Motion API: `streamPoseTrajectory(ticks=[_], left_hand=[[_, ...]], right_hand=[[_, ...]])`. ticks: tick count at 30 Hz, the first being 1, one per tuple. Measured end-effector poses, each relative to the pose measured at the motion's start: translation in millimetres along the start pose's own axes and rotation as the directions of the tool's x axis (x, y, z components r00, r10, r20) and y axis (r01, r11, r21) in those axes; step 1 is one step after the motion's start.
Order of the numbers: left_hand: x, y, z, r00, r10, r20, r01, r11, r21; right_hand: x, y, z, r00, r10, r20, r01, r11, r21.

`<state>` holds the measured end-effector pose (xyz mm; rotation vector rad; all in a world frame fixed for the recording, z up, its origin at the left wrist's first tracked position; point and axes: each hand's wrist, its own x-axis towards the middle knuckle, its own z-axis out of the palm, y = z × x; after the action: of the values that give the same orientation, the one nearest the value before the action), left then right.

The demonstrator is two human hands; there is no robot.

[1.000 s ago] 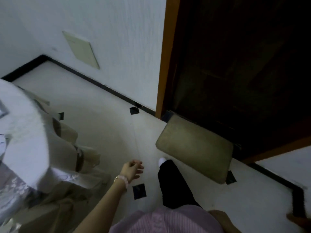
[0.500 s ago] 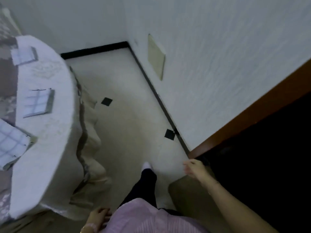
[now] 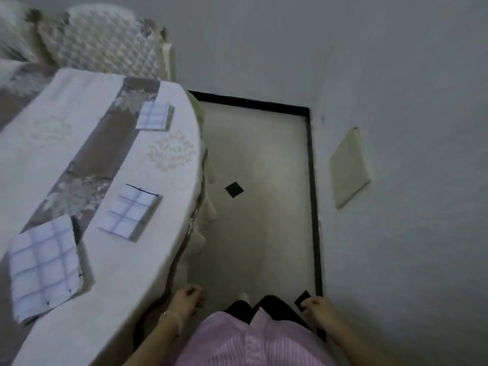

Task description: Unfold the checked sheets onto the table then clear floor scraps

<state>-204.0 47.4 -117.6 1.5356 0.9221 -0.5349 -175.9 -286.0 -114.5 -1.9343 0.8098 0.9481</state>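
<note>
Three checked sheets lie on the round table (image 3: pixel 169 233): a folded one (image 3: pixel 154 116) far along the brown runner, a folded one (image 3: pixel 130 212) in the middle, and a larger flat one (image 3: pixel 45 268) nearest me. A small black square (image 3: pixel 233 189) lies on the pale floor beside the table. Another black square (image 3: pixel 301 299) sits by the baseboard, just at the fingertips of my right hand (image 3: pixel 318 310), which is curled in a loose fist. My left hand (image 3: pixel 188 299) hangs beside the table's edge, empty, with its fingers bent and apart.
A quilted chair back (image 3: pixel 105 40) stands behind the table. White walls with a black baseboard (image 3: pixel 313 180) close in the narrow floor strip; a cream panel (image 3: pixel 348 167) is on the right wall. The tablecloth (image 3: pixel 203 215) hangs to the floor.
The view has swung left, away from the dark doorway and mat, toward the table. Both hands have dropped to my sides, and all three sheets have come into sight.
</note>
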Motion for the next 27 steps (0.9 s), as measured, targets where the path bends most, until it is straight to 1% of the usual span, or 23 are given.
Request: streamPoseTrajectory(ticks=[2,4,7,10,12,13,14,15,16,17,19,21,23,25,26,27], left_hand=[[-0.5,48.2,15.0,1.000,0.026,-0.003,-0.026,0.998,-0.049],[9.2,80.2,23.5,0.999,0.040,-0.024,-0.043,0.989,-0.138],[20.3,88.0,30.5,0.998,-0.001,-0.055,-0.014,0.961,-0.275],[20.7,82.4,32.9,0.981,-0.094,-0.171,0.030,0.939,-0.344],[16.7,70.2,33.9,0.938,-0.175,-0.300,0.062,0.935,-0.350],[13.2,63.5,35.6,0.903,-0.207,-0.376,0.077,0.940,-0.332],[8.2,58.3,37.8,0.861,-0.237,-0.449,0.083,0.938,-0.336],[1.0,56.4,40.9,0.821,-0.286,-0.494,0.095,0.922,-0.376],[-4.8,54.8,43.4,0.783,-0.329,-0.528,0.089,0.899,-0.428],[-10.5,53.9,46.0,0.749,-0.357,-0.558,0.082,0.886,-0.457],[-24.0,61.0,51.2,0.647,-0.377,-0.662,0.042,0.885,-0.463],[-39.9,76.6,54.5,0.522,-0.371,-0.768,-0.012,0.897,-0.441],[-51.6,95.9,53.4,0.372,-0.341,-0.863,-0.044,0.923,-0.383],[-57.8,113.8,44.6,0.215,-0.304,-0.928,-0.057,0.945,-0.322],[-58.1,118.7,39.4,0.146,-0.282,-0.948,-0.045,0.956,-0.292],[-58.4,123.4,33.2,0.095,-0.245,-0.965,-0.009,0.969,-0.247]], right_hand=[[17.4,-26.4,-12.1,1.000,0.007,0.006,-0.007,0.998,-0.065],[28.8,-63.2,-23.1,1.000,-0.013,0.029,0.017,0.987,-0.162],[48.0,-130.6,-31.9,0.991,-0.065,0.120,0.097,0.954,-0.283],[79.4,-202.1,-28.8,0.971,-0.102,0.214,0.184,0.896,-0.404],[99.5,-256.8,-21.4,0.942,-0.160,0.294,0.288,0.833,-0.471],[105.1,-288.3,-14.3,0.910,-0.198,0.363,0.371,0.781,-0.503],[102.6,-320.9,-5.6,0.870,-0.236,0.433,0.456,0.720,-0.523],[94.3,-354.1,5.8,0.816,-0.275,0.509,0.545,0.661,-0.516],[83.0,-384.3,18.3,0.745,-0.316,0.587,0.638,0.596,-0.489],[70.6,-410.2,31.1,0.660,-0.355,0.662,0.727,0.526,-0.442],[43.0,-451.5,56.6,0.473,-0.394,0.788,0.865,0.380,-0.328],[15.4,-477.6,81.8,0.316,-0.390,0.865,0.939,0.263,-0.224],[-9.2,-491.0,108.5,0.207,-0.360,0.910,0.974,0.159,-0.159],[-27.6,-496.2,136.5,0.114,-0.323,0.940,0.993,0.069,-0.097],[-34.5,-496.3,150.6,0.076,-0.310,0.948,0.997,0.026,-0.072],[-40.0,-495.5,164.3,0.045,-0.307,0.951,0.998,-0.025,-0.055]])
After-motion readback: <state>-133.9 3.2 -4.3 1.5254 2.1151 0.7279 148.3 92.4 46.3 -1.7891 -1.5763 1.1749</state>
